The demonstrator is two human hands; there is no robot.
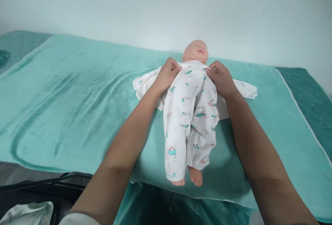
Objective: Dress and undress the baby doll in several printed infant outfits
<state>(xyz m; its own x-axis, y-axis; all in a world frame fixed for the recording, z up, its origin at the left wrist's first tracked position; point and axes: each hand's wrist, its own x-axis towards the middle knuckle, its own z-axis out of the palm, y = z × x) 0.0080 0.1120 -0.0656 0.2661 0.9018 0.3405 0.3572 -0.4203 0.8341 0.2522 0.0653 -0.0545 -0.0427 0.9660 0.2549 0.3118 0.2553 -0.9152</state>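
A baby doll (196,51) lies on its back, its head toward the wall and its bare feet toward me. White printed baby pants (181,114) cover its legs and reach up over the chest. Beneath them a white baby shirt (147,85) spreads out, a sleeve showing on either side. My left hand (168,73) pinches the upper edge of the pants at the left of the chest. At the opposite side my right hand (219,75) pinches the same edge. The doll's arms are hidden.
A light green plush cover (77,97) lies under the doll, wrinkled on the left. Darker green cloth (308,97) shows at its right end. A pale wall (103,10) stands behind. At the lower left are a black object (33,194) and a light cloth (28,214).
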